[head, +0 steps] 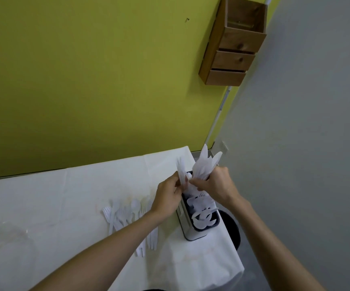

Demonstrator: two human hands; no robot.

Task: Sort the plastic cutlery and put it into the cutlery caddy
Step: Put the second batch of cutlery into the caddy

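A white cutlery caddy (191, 234) with a dark rim stands near the table's right edge, with white spoons and other pieces in its near compartments. My right hand (216, 183) grips a bundle of white plastic knives (206, 164) upright over the caddy's far end. My left hand (167, 198) pinches a few more white knives (181, 171) just left of that bundle. A pile of loose white forks and spoons (126, 215) lies on the white tablecloth (65, 202) to the left of the caddy, partly hidden by my left forearm.
A clear plastic container (6, 244) sits at the table's near left. A dark round bin (231, 229) stands on the floor past the table's right edge. A wooden wall box (235, 45) hangs high on the green wall. The grey wall is close on the right.
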